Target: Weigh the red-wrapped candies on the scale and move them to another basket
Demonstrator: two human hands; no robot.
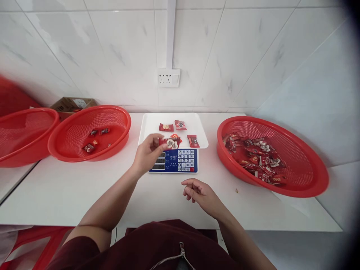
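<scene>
My left hand (146, 153) pinches a dark red wrapped candy (172, 143) by its left end, holding it above the front of the scale's white tray (149, 123). Several small red packets lie on that tray, among them one with a cream print (166, 127), one at the back (180, 125) and one near the right side (193, 141). In front of the tray is the blue keypad panel of the digital scale (173, 161), partly covered by my left fingers. My right hand (200, 192) hovers with loosely bent, parted fingers just in front of the scale, nothing in it.
At right stands a red plastic basket (306, 165) with many wrapped candies. Two more red baskets stand at left; the nearer one (118, 123) holds several small packets. Behind them is a cardboard box (66, 103). A tiny scrap (236, 191) lies on the white table (92, 187).
</scene>
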